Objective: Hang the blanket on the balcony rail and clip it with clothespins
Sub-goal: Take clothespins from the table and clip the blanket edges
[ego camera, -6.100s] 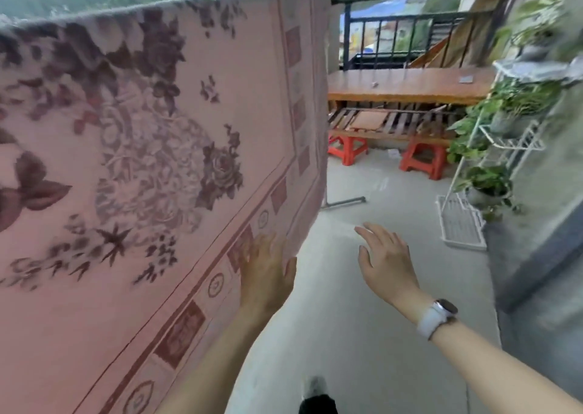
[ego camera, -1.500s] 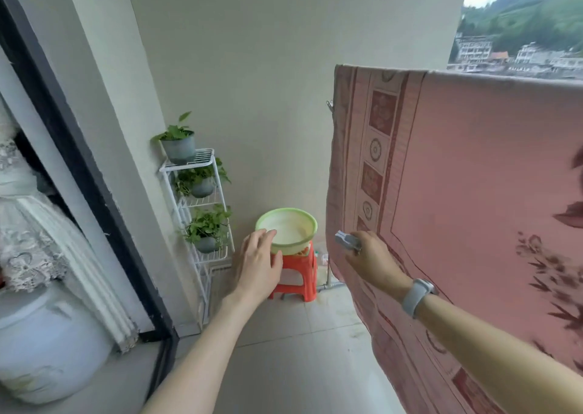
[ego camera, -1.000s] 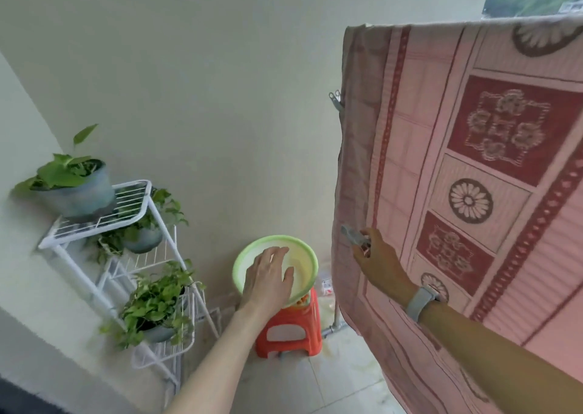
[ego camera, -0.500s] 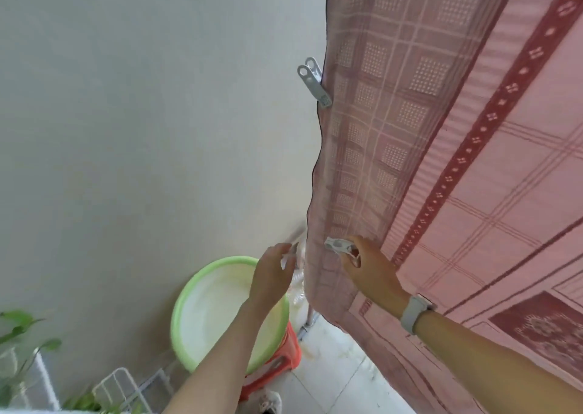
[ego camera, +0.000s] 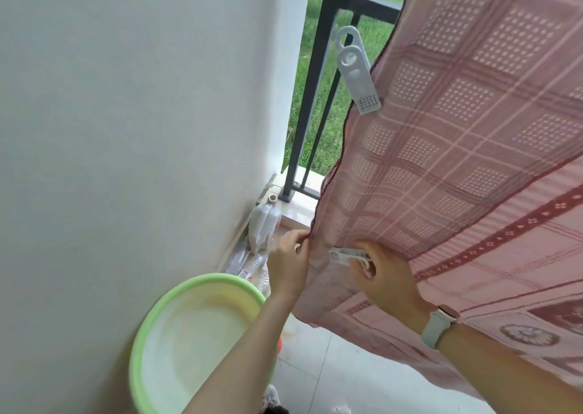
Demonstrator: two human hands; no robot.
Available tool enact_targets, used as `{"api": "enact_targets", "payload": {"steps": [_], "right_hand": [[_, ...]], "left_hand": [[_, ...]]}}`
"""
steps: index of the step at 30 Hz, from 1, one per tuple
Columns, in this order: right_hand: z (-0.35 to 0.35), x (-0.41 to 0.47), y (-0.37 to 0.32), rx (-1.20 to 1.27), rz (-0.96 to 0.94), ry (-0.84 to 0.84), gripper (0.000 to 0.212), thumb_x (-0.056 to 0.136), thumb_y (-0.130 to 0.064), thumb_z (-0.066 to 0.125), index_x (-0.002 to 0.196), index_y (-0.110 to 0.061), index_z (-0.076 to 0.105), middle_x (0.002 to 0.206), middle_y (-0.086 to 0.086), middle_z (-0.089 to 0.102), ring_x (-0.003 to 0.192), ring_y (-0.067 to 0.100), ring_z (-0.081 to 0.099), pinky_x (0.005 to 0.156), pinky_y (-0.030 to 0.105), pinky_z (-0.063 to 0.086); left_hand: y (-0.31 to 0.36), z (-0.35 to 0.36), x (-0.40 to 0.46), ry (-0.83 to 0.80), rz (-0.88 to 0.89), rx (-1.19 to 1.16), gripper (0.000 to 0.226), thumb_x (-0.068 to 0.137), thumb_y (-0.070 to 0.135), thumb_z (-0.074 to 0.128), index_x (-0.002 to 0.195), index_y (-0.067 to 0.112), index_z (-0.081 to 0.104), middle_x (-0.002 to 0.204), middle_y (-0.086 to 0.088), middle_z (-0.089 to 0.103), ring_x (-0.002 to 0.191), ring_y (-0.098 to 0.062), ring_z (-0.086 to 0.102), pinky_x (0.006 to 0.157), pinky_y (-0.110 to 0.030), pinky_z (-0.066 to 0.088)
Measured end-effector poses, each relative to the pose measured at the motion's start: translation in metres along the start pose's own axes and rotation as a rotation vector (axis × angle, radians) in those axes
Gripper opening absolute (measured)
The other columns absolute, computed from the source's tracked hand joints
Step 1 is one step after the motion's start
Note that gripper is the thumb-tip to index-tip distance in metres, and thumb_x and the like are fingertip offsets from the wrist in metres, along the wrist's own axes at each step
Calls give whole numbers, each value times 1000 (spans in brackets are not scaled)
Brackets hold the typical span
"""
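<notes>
The pink patterned blanket (ego camera: 473, 148) hangs over the black balcony rail (ego camera: 318, 76) and fills the right half of the view. A white clothespin (ego camera: 358, 73) is clipped on its left edge, high up. Lower on that edge my left hand (ego camera: 288, 265) pinches the hem. My right hand (ego camera: 383, 278) grips a second white clothespin (ego camera: 342, 255), its tip against the cloth just right of my left hand.
A green basin (ego camera: 157, 334) stands below my left arm on a red stool, close to the white wall (ego camera: 126, 114). Clear plastic bottles (ego camera: 263, 224) lie in the corner by the rail's foot. Tiled floor (ego camera: 331, 369) shows beneath the blanket.
I have stepped close to the blanket's left edge and lowered my view. My left hand moved from over the basin to the hem. My right hand carried the clothespin along to that edge.
</notes>
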State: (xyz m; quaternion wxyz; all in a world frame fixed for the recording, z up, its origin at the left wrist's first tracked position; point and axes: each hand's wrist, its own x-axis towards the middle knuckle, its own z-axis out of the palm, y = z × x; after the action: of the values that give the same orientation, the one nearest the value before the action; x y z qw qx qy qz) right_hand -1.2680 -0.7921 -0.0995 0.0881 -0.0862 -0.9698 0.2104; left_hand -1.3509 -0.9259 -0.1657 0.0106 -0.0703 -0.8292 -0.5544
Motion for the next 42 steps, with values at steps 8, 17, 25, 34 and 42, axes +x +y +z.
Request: {"api": "enact_targets", "payload": {"steps": [8,17,25,34,42], "right_hand": [[3,11,-6,-20,26,-99,19,81,-17,60,66,-10,50,60,6,51,52,25,46,53,28,32],[-1,27,-19,-209,-50,-108,18,85,-29,54,75,-15,55,49,-6,42,43,15,37,42,19,19],[-1,24,-21,-110,-52,-38,27,83,-28,47,62,-13,57,41,-6,32,35,15,26,40,15,18],[15,36,-32,-181,-170,21,13,75,-17,61,84,-22,69,41,-3,56,35,14,44,38,17,33],[18,37,-24,-368,-208,-151,42,89,-27,47,131,-30,44,52,5,64,40,22,52,41,26,39]], "left_hand": [[0,1,-32,68,475,139,18,78,18,57,74,7,71,68,-6,69,59,-23,62,56,-28,46],[-3,-7,-22,-155,535,25,12,74,4,64,81,9,72,77,-6,68,68,-21,63,56,-23,48],[-10,-2,38,-462,-137,-299,47,90,27,51,135,22,38,136,7,42,126,-5,35,104,-27,31],[-30,-4,48,-222,-152,-411,29,87,14,58,68,33,68,64,17,65,65,3,55,66,-17,45],[-27,-15,41,-470,-103,-508,28,88,9,54,84,33,68,82,8,70,78,-3,64,69,-14,49]]}}
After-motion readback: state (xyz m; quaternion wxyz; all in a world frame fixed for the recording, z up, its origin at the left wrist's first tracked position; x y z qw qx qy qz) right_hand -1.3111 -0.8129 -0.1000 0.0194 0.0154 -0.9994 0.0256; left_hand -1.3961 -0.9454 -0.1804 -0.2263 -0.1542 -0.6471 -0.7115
